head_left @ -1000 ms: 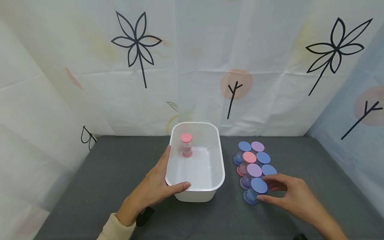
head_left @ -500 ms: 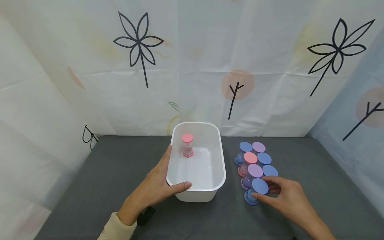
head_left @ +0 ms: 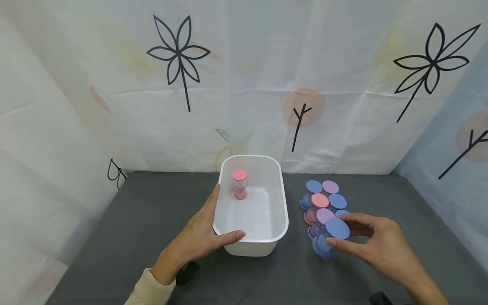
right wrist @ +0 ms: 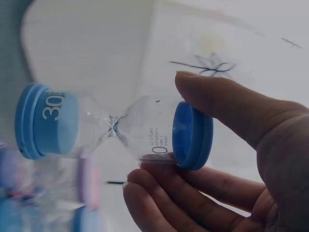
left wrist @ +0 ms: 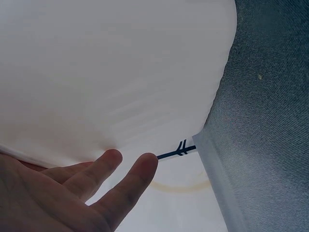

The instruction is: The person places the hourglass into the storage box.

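While the left hand (head_left: pixel 194 235) lay spread against the white box (head_left: pixel 249 249), thumb over the near rim and fingers fairly straight along the side, the right hand (head_left: pixel 381 241) pinched the nearest blue hourglass (head_left: pixel 337 228) between thumb and fingertips at its upper end. That hourglass was tilted, right of the box and just beside a purple hourglass (head_left: pixel 325 215); whether its base touched the grey table (head_left: pixel 179 195) was hard to tell. Good handling seemed to want steady pressure near the cap (the narrow waist looked weakest) and clearance from its neighbour.
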Demonstrator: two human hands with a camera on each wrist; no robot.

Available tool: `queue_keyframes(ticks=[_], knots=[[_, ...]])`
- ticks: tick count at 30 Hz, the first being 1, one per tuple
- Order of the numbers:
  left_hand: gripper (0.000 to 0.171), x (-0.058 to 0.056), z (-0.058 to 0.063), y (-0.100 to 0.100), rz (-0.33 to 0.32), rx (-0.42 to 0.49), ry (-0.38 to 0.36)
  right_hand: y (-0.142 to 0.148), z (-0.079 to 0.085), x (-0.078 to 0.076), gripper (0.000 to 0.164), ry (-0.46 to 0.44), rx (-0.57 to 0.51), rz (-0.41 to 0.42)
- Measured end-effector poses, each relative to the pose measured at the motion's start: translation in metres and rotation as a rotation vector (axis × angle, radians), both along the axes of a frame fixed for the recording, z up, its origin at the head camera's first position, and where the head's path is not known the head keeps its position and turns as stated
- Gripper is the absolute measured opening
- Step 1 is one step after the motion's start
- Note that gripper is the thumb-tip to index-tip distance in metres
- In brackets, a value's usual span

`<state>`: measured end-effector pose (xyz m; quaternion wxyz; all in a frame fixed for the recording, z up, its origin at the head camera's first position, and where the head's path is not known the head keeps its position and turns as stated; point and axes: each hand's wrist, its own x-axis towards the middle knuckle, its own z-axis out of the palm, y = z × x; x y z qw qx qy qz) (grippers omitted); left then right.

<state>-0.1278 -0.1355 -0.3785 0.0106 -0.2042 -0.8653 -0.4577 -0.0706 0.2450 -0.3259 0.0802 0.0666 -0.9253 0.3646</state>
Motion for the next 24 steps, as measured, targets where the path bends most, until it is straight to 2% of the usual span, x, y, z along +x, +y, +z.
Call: queue_keyframes(ticks=[4,9,13,21,24], knots=[[0.123,-0.001,-0.001,0.0,-0.007,0.001,0.009,-0.005,0.015,-0.004,0.044,0.03,-0.044,0.027],[0.123,-0.001,-0.001,0.0,-0.005,-0.004,0.017,-0.014,0.032,-0.01,0.045,0.059,-0.068,0.023],[0.123,-0.001,-0.001,0.0,-0.005,0.004,0.02,-0.023,0.044,-0.016,0.045,0.08,-0.13,0.026],[0.123,-0.001,-0.001,0.0,-0.007,0.001,0.021,-0.04,0.059,-0.022,0.043,0.049,-0.277,-0.01],[0.123,-0.001,-0.001,0.0,-0.008,0.0,0.018,-0.045,0.062,-0.025,0.044,0.069,-0.32,-0.004]])
